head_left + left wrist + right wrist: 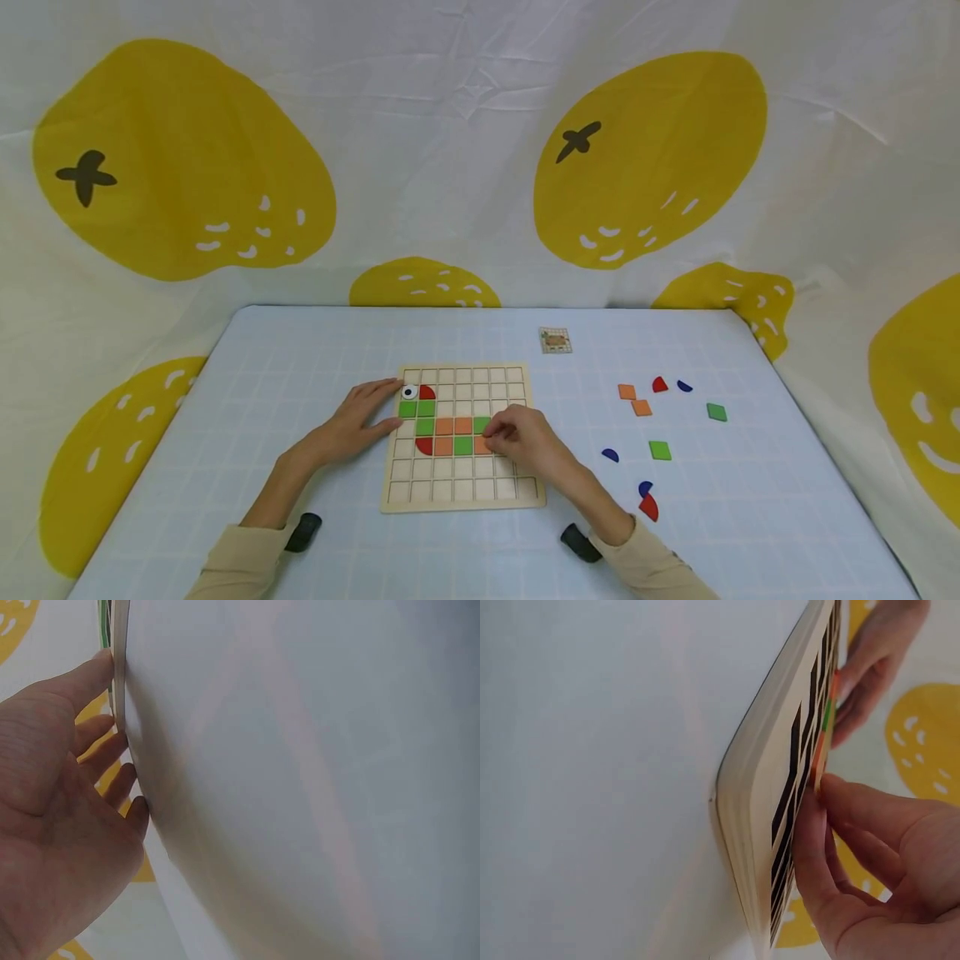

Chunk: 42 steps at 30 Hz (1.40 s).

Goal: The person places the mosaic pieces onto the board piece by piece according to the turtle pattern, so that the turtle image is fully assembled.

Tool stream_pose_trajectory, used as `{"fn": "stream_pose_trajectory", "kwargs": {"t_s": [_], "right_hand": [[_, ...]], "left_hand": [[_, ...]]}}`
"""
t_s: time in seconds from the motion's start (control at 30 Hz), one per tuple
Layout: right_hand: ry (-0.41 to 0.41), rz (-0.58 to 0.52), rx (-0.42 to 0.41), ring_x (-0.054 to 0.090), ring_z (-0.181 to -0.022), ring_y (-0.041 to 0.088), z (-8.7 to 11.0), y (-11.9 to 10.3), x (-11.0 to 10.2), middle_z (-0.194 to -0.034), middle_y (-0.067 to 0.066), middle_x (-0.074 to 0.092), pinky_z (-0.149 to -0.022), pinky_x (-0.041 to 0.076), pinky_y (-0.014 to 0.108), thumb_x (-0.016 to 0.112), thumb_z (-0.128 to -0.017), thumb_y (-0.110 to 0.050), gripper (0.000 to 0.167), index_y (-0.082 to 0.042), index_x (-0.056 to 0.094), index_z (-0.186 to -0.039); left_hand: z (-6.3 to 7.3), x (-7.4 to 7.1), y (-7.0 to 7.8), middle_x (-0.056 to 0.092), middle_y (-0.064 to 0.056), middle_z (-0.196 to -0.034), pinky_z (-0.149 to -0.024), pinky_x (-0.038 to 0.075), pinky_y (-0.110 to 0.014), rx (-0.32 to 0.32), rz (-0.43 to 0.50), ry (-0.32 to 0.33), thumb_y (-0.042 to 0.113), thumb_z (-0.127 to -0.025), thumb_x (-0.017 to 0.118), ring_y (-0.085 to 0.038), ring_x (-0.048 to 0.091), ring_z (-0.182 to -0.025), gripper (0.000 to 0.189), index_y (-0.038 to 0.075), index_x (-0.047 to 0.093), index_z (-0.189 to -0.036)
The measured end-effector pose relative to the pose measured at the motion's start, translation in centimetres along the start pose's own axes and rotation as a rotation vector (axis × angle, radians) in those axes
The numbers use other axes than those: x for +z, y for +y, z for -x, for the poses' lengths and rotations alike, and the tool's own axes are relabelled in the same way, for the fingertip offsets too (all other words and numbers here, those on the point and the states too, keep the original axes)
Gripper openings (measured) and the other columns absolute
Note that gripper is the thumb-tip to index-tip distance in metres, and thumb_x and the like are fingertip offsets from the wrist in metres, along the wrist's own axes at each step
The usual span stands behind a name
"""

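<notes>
A square wooden grid board (465,492) lies on the table with flat coloured tiles set in its cells. At its upper left are a white eye tile (409,392) and a red quarter-round tile (427,392). Green square tiles (425,427) and orange ones (444,446) run rightward across the middle rows. My left hand (358,423) rests at the board's left edge, fingers and thumb extended against it. Over the right end of the tile rows, my right hand (528,442) pinches an orange square tile (481,446) between thumb and finger, low at the board's surface.
Right of the board lie loose tiles: orange squares (627,392), green squares (660,451), red quarter-rounds (649,507) and blue half-rounds (611,455). A small picture card (556,340) lies behind the board. A curtain with yellow fruit shapes (651,158) hangs behind the table.
</notes>
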State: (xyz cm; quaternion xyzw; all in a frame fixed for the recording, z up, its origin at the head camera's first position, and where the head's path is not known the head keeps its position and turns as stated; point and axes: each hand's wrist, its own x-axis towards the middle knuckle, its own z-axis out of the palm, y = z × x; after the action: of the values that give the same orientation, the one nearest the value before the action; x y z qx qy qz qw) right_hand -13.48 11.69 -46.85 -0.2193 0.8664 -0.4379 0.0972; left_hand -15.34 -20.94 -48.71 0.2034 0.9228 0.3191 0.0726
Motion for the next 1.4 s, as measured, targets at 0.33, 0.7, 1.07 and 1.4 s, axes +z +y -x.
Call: {"fn": "stream_pose_trajectory", "kwargs": {"t_s": [0.33, 0.7, 1.07, 1.4], "right_hand": [[0.012, -0.002, 0.004, 0.061, -0.083, 0.014, 0.8, 1.2, -1.3, -0.094, 0.001, 0.067, -0.075, 0.054, 0.025, 0.071, -0.096, -0.003, 0.005, -0.006, 0.074, -0.099], [0.091, 0.043, 0.070, 0.063, -0.087, 0.013, 1.5, 3.2, -3.8, -0.095, -0.002, 0.068, -0.081, 0.056, 0.028, 0.074, -0.095, -0.007, 0.009, -0.006, 0.074, -0.104], [0.226, 0.167, 0.196, 0.066, -0.095, 0.021, 3.7, 6.3, -8.0, -0.104, 0.004, 0.072, -0.088, 0.059, 0.038, 0.073, -0.097, -0.011, 0.015, -0.007, 0.074, -0.110], [0.286, 0.204, 0.277, 0.066, -0.104, 0.029, 5.6, 7.8, -11.3, -0.112, 0.011, 0.071, -0.095, 0.056, 0.049, 0.070, -0.099, -0.014, 0.021, -0.005, 0.071, -0.118]], "left_hand": [[0.2, -0.1, 0.1, 0.037, -0.021, -0.160, -0.115, 0.028, -0.067, -0.002, -0.001, -0.001, 0.027, -0.103, 0.066, -0.045, 0.028, -0.147, 0.065, 0.004, 0.040, -0.157], [0.3, 0.0, -0.1, 0.037, -0.021, -0.160, -0.115, 0.028, -0.067, -0.007, -0.011, 0.004, 0.027, -0.102, 0.066, -0.045, 0.028, -0.146, 0.064, 0.004, 0.040, -0.156], [0.2, -0.2, 0.4, 0.036, -0.021, -0.160, -0.115, 0.028, -0.067, -0.001, 0.008, 0.000, 0.026, -0.103, 0.065, -0.045, 0.027, -0.147, 0.064, 0.003, 0.039, -0.157], [0.0, -0.2, 0.1, 0.036, -0.021, -0.160, -0.115, 0.028, -0.067, 0.008, 0.003, -0.002, 0.027, -0.103, 0.066, -0.045, 0.027, -0.146, 0.065, 0.004, 0.039, -0.157]]}}
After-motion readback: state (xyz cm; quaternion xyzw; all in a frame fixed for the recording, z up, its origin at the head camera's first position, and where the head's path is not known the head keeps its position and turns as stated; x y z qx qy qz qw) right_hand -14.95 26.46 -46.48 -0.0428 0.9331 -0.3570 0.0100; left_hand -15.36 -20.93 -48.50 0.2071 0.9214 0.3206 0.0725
